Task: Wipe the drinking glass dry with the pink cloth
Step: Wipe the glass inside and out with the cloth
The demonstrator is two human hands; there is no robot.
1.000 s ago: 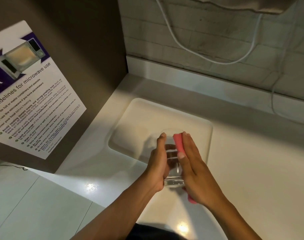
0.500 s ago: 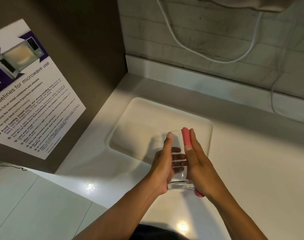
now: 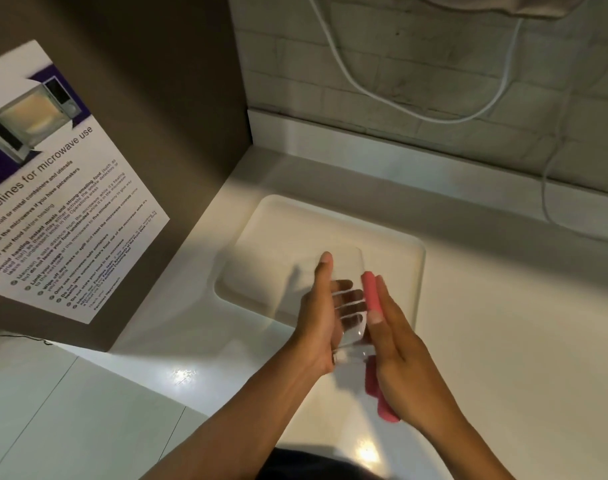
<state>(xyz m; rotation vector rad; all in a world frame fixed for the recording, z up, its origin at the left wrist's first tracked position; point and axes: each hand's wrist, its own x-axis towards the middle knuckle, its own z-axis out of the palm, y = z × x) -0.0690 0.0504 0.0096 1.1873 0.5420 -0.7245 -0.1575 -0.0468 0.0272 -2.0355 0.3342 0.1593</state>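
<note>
A clear drinking glass (image 3: 347, 299) is held above the counter, mouth pointing away from me, its base towards me. My left hand (image 3: 318, 323) wraps its left side, thumb along the top and fingers showing through the glass. My right hand (image 3: 399, 351) lies flat against the glass's right side and presses the pink cloth (image 3: 371, 294) onto it. The cloth's lower end (image 3: 382, 400) sticks out below my right palm.
A shallow cream tray (image 3: 392, 251) lies on the white counter (image 3: 520, 341) just beyond my hands. A brown panel with a microwave-use poster (image 3: 53, 188) stands at the left. White cables (image 3: 399, 102) hang on the tiled wall behind.
The pink cloth and my right hand have slid back down the glass's side toward its base after reaching the rim. The glass has tipped further away from me.
</note>
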